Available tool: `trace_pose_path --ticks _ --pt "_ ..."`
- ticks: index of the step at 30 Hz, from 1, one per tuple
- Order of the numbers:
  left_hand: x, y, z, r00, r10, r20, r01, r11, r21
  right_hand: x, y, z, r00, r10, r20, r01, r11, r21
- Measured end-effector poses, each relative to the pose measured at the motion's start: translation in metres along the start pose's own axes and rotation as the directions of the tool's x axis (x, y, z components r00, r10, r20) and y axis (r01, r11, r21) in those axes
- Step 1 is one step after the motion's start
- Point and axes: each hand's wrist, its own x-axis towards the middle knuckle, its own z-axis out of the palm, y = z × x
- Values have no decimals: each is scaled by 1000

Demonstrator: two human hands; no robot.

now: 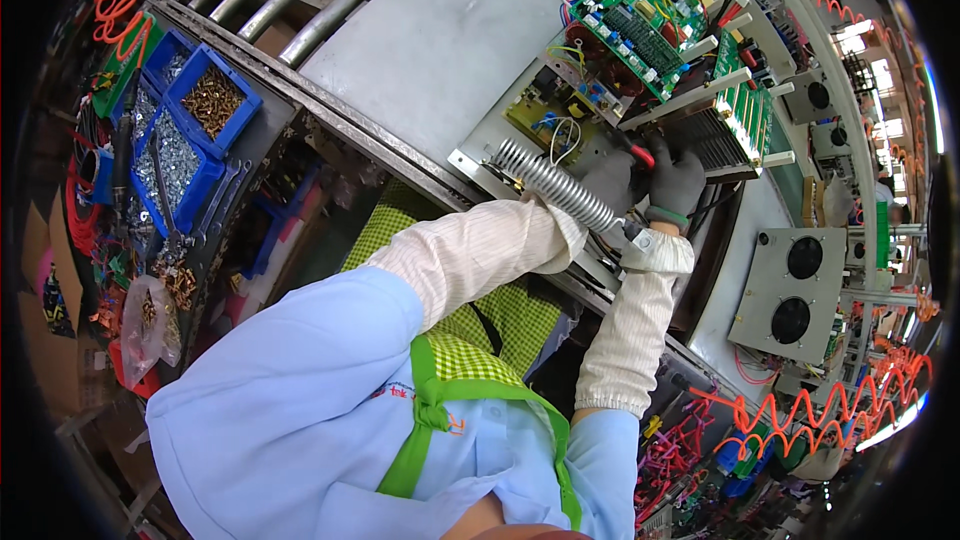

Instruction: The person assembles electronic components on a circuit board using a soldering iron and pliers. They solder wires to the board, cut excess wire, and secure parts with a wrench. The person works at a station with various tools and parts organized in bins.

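My left hand (607, 180), in a grey glove, reaches into an open electronic unit, its fingers closed and partly hidden behind a silver coil spring (555, 185). Close beside it, my right hand (678, 178), also in a grey glove, has its fingers curled inward at the unit's near side. Between the two hands shows a short red piece (642, 155), perhaps a handle or a cable end; which hand grips it is hidden. Above them sits a green circuit board (640, 25) with wires. A yellowish board (545, 115) lies left of the hands, with a finned black heatsink (705, 135) to the right.
Blue bins (215, 100) of screws and brass fittings stand at the left, with wrenches (225, 195) beside them. Metal rollers (290, 0) lie behind the bench edge. A grey panel with two fans (790, 290) stands at right, near orange coiled hoses (830, 400).
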Motion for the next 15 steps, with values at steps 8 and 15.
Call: trace_pose_path --ticks 8,15 --pt "0 4 -1 983 -63 175 128 912 -390 -1 5 2 989 -141 -40 146 970 195" --pt "3 0 0 988 -65 141 106 946 -308 6 9 7 998 -64 1 64 997 -44"
